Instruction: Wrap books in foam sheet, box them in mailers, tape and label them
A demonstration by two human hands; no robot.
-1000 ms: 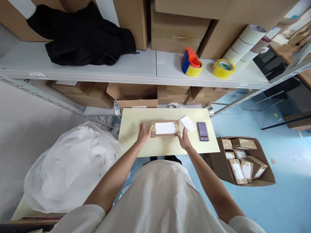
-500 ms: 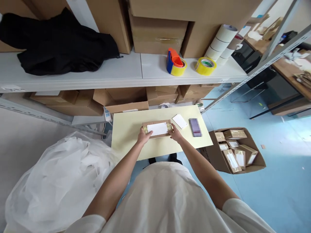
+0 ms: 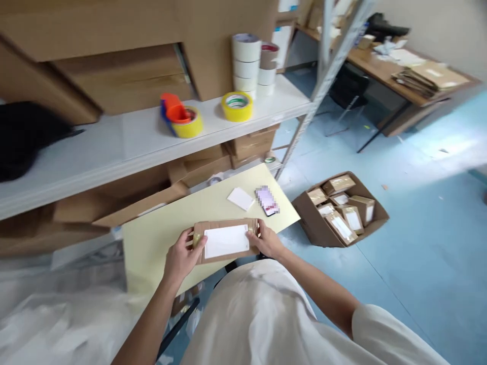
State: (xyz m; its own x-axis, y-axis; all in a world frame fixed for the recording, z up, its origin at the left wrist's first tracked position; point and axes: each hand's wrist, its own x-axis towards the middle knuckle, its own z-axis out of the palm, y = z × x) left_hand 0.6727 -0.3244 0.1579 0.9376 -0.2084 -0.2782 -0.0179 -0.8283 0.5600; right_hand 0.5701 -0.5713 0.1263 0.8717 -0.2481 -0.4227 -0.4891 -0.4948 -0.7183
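Between my two hands is a small brown cardboard box (image 3: 200,256) with clear tape at its ends and a white label (image 3: 227,241) on its top face. My left hand (image 3: 184,256) grips the left end, thumb on top near the label. At the right end my right hand (image 3: 266,239) is closed on the box, thumb at the label's edge. The box appears raised over the front of the pale yellow table (image 3: 152,238). Beyond it on the table lie a stack of white labels (image 3: 241,198) and a phone (image 3: 267,200) with a blurred screen.
On the floor at right stands an open carton (image 3: 312,223) holding several taped boxes. The grey shelf (image 3: 140,137) carries a tape dispenser (image 3: 182,119), a yellow tape roll (image 3: 237,107), stacked white rolls (image 3: 244,63) and black cloth (image 3: 30,137). White plastic wrap (image 3: 68,329) fills the lower left.
My view has turned to the right. Both hands have lifted the box off the table and brought it nearer to me, their hold on its ends unchanged.
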